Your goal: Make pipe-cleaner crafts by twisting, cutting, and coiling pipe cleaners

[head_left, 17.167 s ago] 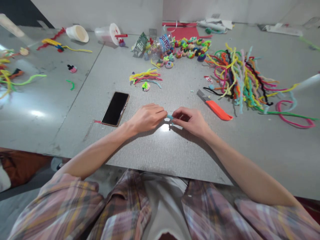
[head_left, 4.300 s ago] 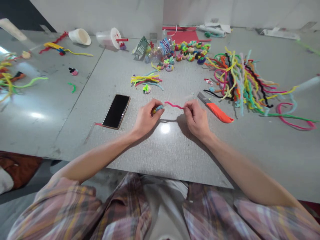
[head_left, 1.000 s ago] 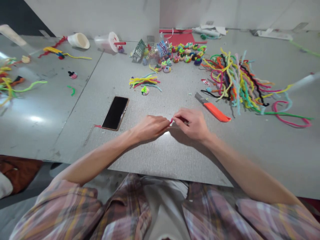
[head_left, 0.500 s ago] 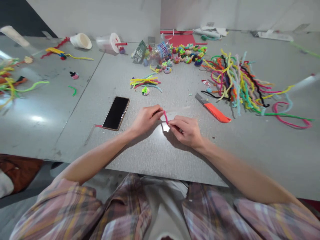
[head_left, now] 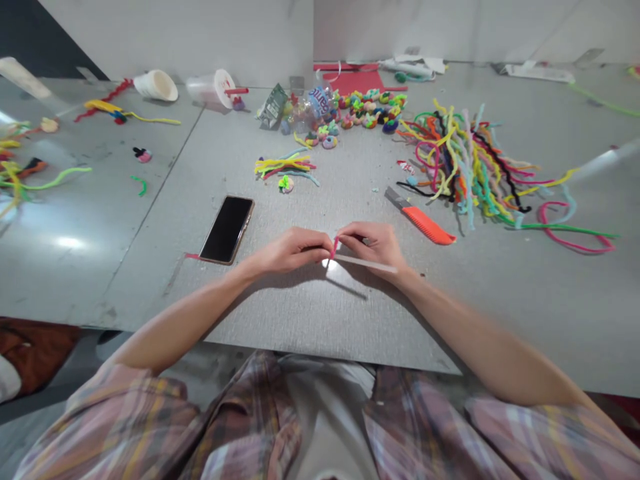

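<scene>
Over the middle of the grey table, my left hand (head_left: 303,251) pinches a short pink pipe cleaner (head_left: 335,247) between thumb and fingertips. My right hand (head_left: 373,243) is closed at the pipe cleaner's upper end, its fingertips almost touching the left ones. From the left fingertips a thin whitish translucent strip (head_left: 367,264) points right, passing in front of the right hand; its exact kind is unclear. Beyond the right hand lies a utility knife (head_left: 425,223) with an orange handle. A black-screened phone (head_left: 227,229) rests left of my left hand.
A large heap of colourful pipe cleaners (head_left: 467,163) lies at right, a small bundle (head_left: 287,165) ahead. Several fuzzy ornaments (head_left: 370,110) sit behind, near a plastic bottle (head_left: 320,103) and green packet (head_left: 273,107). Paper cups (head_left: 156,85) and a lidded clear cup (head_left: 207,90) lie back left.
My hands have come closer together around the pink pipe cleaner. The left hand has dropped slightly nearer to me, and the translucent strip has swung from behind the right hand to its near side.
</scene>
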`<state>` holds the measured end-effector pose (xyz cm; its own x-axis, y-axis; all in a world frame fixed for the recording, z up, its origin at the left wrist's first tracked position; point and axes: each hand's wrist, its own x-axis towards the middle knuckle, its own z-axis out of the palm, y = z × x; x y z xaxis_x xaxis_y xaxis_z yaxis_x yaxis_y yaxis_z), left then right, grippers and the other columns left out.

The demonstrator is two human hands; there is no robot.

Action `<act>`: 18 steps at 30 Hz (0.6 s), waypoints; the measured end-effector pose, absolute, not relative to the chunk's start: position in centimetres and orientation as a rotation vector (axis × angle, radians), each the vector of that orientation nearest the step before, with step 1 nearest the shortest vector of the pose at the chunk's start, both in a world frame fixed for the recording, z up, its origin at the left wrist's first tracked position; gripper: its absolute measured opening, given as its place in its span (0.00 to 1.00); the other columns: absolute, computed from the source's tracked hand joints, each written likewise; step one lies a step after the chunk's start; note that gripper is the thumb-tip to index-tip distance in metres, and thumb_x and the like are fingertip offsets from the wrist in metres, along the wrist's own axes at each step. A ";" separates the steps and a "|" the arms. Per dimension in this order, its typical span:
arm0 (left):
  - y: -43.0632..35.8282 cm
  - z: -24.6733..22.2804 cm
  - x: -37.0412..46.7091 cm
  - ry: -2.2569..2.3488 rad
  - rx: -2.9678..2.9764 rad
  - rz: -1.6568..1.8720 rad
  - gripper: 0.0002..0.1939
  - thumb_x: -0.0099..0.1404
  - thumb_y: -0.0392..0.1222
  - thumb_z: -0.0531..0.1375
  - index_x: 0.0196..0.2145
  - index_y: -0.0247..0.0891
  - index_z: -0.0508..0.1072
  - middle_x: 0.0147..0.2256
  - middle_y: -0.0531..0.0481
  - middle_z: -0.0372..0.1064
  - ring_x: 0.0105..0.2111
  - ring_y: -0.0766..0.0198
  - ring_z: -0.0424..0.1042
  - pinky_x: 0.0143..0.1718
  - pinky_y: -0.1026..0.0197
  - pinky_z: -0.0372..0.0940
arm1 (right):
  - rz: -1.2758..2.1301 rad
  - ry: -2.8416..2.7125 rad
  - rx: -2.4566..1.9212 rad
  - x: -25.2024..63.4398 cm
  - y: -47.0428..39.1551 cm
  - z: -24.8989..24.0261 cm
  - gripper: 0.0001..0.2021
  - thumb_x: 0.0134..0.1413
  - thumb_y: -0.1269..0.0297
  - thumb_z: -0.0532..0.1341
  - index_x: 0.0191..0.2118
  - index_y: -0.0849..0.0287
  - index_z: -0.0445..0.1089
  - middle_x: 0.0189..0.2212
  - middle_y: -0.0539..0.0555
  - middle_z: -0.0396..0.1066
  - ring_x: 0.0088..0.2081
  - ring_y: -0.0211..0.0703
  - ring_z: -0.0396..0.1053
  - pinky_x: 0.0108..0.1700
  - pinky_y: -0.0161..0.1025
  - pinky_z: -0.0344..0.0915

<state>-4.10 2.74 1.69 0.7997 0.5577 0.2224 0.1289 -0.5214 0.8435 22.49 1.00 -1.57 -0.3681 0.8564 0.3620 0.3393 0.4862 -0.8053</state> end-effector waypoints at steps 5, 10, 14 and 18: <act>3.8 1.5 -4.7 0.443 2.376 0.415 0.19 0.87 0.52 0.56 0.47 0.40 0.83 0.41 0.44 0.84 0.39 0.59 0.81 0.44 0.59 0.69 | 0.686 -2.048 -0.914 23.3 1.6 -1.4 0.14 0.80 0.53 0.65 0.42 0.53 0.85 0.36 0.53 0.85 0.35 0.44 0.78 0.41 0.42 0.69; 3.8 0.9 -4.7 0.599 2.626 0.355 0.19 0.88 0.48 0.54 0.44 0.39 0.80 0.39 0.44 0.81 0.36 0.58 0.77 0.37 0.58 0.64 | 0.381 -2.208 -0.835 23.5 1.2 -1.2 0.16 0.84 0.57 0.59 0.46 0.54 0.84 0.36 0.54 0.84 0.36 0.44 0.78 0.40 0.43 0.66; 3.5 0.3 -4.5 0.812 2.711 0.378 0.18 0.88 0.47 0.53 0.43 0.39 0.78 0.38 0.45 0.80 0.36 0.58 0.77 0.35 0.58 0.61 | 0.114 -2.313 -0.844 23.0 0.4 -0.9 0.16 0.85 0.59 0.59 0.46 0.54 0.84 0.35 0.54 0.84 0.35 0.44 0.77 0.39 0.44 0.64; 3.2 -0.2 -4.3 0.970 2.682 0.589 0.16 0.88 0.46 0.53 0.46 0.39 0.78 0.40 0.44 0.80 0.38 0.57 0.77 0.38 0.57 0.64 | -0.034 -2.285 -0.863 22.3 -0.6 -0.5 0.14 0.83 0.63 0.60 0.45 0.54 0.84 0.35 0.54 0.85 0.34 0.44 0.77 0.39 0.44 0.65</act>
<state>-4.32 3.21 -0.21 0.7002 0.6516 0.2918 0.5596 -0.7547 0.3423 22.29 -0.56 -0.52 -0.5450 0.5746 0.6106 0.5925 0.7792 -0.2044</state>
